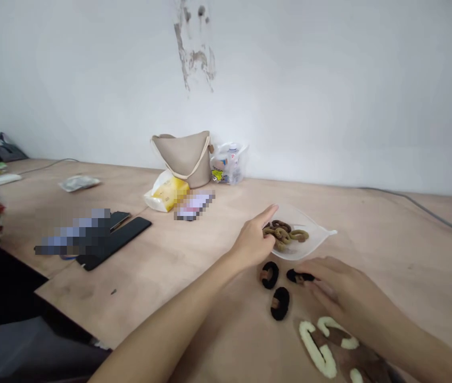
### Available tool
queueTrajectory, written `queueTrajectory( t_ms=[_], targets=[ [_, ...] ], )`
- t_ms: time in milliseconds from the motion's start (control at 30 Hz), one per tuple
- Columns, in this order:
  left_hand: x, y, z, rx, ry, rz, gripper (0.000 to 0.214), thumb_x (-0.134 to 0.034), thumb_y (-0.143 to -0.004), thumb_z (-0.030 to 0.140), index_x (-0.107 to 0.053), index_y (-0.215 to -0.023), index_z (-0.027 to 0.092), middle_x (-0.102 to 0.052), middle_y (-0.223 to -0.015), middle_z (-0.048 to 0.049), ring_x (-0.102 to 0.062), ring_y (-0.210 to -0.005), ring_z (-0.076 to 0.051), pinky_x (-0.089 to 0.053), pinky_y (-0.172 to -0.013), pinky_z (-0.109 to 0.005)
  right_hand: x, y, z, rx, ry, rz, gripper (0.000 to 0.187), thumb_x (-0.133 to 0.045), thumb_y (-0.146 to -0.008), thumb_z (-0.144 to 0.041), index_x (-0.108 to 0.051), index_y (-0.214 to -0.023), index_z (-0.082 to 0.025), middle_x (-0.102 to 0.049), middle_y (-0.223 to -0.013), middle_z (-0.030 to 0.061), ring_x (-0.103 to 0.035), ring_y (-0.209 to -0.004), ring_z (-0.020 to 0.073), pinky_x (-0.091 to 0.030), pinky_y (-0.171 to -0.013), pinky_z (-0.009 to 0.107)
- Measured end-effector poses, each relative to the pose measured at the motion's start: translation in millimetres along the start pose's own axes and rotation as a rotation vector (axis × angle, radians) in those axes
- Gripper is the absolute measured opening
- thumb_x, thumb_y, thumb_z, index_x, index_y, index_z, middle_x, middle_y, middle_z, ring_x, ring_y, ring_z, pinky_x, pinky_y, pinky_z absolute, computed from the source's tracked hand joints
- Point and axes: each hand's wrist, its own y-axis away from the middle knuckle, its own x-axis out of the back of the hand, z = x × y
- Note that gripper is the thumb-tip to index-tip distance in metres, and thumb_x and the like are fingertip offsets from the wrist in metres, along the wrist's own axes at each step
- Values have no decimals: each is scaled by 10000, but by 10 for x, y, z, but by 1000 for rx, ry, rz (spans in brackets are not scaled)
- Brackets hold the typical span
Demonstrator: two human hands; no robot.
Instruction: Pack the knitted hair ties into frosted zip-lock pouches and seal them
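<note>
My left hand rests at the left edge of a clear plastic bag holding several brown hair ties; its forefinger points out over the bag while the other fingers curl under. My right hand lies low on the wooden table, its fingertips pinching a black hair tie. Two more black hair ties lie just left of it. Cream-coloured fluffy hair ties lie under my right wrist, partly hidden.
A beige bucket bag, a yellow packet and a clear bag of small items stand near the white wall. Black phones lie at the left. A grey cable runs along the right. The table's edge drops off at lower left.
</note>
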Motion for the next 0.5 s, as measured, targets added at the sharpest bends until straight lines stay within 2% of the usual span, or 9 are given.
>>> queueTrajectory(
  t_ms=[33,100,200,267,333,400,433,500],
  targets=[
    [1,3,1,2,-14,-4,780,-434,-623,-23,-414,-1367,210,-415,-1422,-3,-370,-1324,-172,-251,-1133,-314,-37,5,14,32,52,-45,375,-407,-801,-111,-631,-1045,-287,-685,-1053,24,-645,-924,201,-522,-742,318],
    [2,11,3,0,-39,-13,775,-428,-628,-16,-403,-1374,196,-410,-1426,-6,-364,-1327,-168,-248,-1133,-306,-81,-3,32,57,119,-97,386,-417,-769,-79,-637,-1022,-270,-695,-992,34,-658,-843,204,-515,-686,314],
    [5,21,2,-14,-54,-25,776,-429,-630,-15,-404,-1373,204,-407,-1427,1,-368,-1325,-171,-253,-1131,-301,-53,-24,11,60,133,-94,311,-435,-749,-82,-646,-903,-250,-692,-841,19,-650,-704,184,-492,-587,284],
    [7,21,0,-17,-48,-30,784,-435,-624,-19,-410,-1369,221,-408,-1426,9,-377,-1320,-177,-257,-1130,-305,14,-47,-27,68,119,-25,255,-431,-773,-110,-635,-841,-247,-674,-776,3,-634,-663,160,-477,-568,261],
    [10,19,-2,-24,-41,-30,792,-441,-615,-24,-418,-1365,231,-404,-1427,13,-376,-1321,-183,-249,-1134,-314,97,-88,-61,58,84,146,211,-429,-813,-160,-623,-818,-246,-662,-755,-4,-621,-636,141,-472,-567,248],
    [11,18,-4,-39,-37,-26,793,-445,-611,-26,-424,-1361,230,-396,-1432,12,-364,-1327,-188,-241,-1138,-324,181,-129,-64,30,36,307,185,-442,-836,-218,-623,-857,-245,-683,-857,13,-628,-646,139,-481,-569,251],
    [12,18,-5,-44,-38,-26,790,-444,-612,-26,-424,-1361,226,-394,-1433,10,-359,-1330,-189,-239,-1139,-327,222,-137,-50,6,7,343,184,-451,-840,-243,-625,-898,-249,-686,-941,22,-638,-668,142,-488,-560,250],
    [12,18,-6,-44,-41,-31,784,-440,-619,-22,-416,-1365,216,-394,-1434,3,-356,-1332,-186,-241,-1137,-326,296,-98,14,-62,-49,299,201,-468,-841,-290,-627,-961,-268,-683,-1019,22,-652,-700,154,-486,-503,237]
  ],
)
